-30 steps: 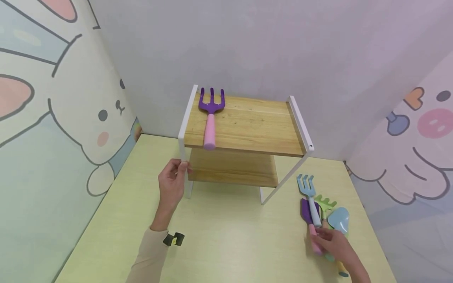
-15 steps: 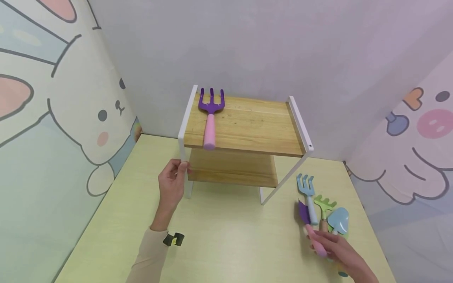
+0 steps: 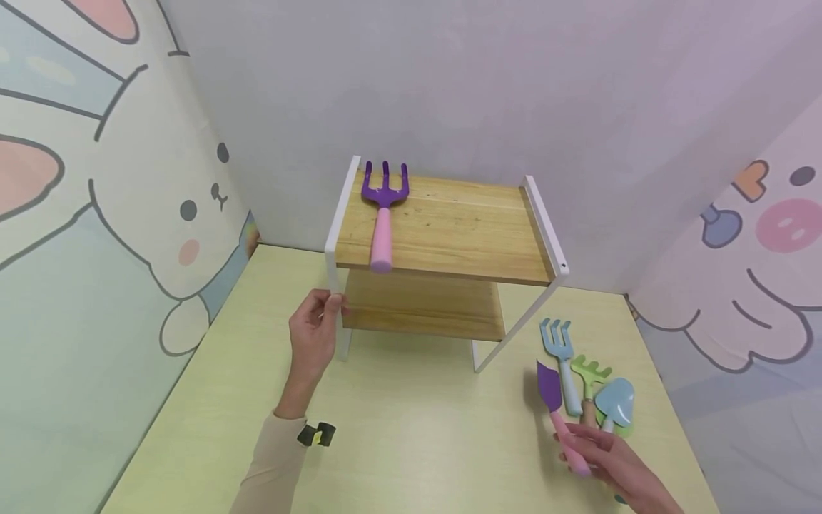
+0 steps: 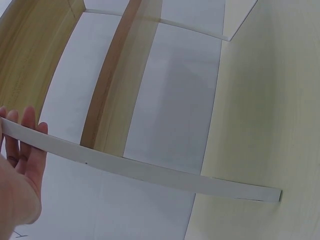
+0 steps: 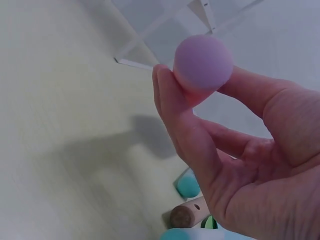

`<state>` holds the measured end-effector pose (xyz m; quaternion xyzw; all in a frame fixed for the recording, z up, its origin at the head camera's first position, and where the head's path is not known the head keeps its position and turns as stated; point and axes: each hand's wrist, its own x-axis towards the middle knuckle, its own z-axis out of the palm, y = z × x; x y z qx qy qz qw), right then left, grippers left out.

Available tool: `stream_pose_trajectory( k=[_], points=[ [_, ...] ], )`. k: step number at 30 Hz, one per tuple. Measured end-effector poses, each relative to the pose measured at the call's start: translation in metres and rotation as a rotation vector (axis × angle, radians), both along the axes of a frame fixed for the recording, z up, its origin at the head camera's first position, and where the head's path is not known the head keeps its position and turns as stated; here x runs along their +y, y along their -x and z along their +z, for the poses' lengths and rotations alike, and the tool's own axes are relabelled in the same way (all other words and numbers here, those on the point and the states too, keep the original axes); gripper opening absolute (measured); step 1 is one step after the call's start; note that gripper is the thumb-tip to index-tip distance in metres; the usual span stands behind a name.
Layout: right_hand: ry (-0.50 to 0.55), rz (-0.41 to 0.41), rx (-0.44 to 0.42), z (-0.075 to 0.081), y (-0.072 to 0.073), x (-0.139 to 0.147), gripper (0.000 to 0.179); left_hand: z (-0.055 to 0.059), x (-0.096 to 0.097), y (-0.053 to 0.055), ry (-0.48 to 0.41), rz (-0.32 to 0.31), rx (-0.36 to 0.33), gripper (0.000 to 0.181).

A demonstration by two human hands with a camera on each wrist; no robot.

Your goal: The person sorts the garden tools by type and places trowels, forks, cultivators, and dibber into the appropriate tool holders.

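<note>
My right hand [image 3: 613,457] grips the pink handle of a small garden trowel [image 3: 549,386] with a purple blade, held over the table at the right. Its round handle end [image 5: 203,62] faces the camera in the right wrist view, between thumb and fingers. My left hand [image 3: 312,332] holds the white left upright of a two-tier wooden shelf [image 3: 462,235]; the left wrist view shows fingers [image 4: 30,145] curled round that white bar [image 4: 140,167]. On the top board, at the left, lies a purple hand fork [image 3: 382,214] with a pink handle.
Beside my right hand lie a light-blue hand fork [image 3: 561,360], a green rake [image 3: 589,378] with a wooden handle and a light-blue shovel [image 3: 616,401]. The shelf's lower board [image 3: 420,307] sits under the top one. Cartoon-printed walls [image 3: 437,86] stand behind and at both sides.
My right hand has lifted the purple trowel off the pile of tools and tilted it, its blade now left of the light-blue fork. The left hand stays on the shelf's upright.
</note>
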<state>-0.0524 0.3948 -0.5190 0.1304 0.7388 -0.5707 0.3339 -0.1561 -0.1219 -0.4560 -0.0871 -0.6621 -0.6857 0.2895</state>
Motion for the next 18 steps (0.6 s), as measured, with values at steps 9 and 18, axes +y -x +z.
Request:
stream_pose_trajectory(
  k=[9, 18],
  points=[
    [-0.067, -0.044, 0.039, 0.01, -0.011, -0.018, 0.084, -0.001, 0.001, 0.001, -0.005, -0.002, -0.011, 0.009],
    [-0.137, -0.108, 0.088, 0.022, -0.02, -0.035, 0.081, -0.002, 0.0, 0.001, -0.007, -0.009, 0.02, 0.013]
  ],
)
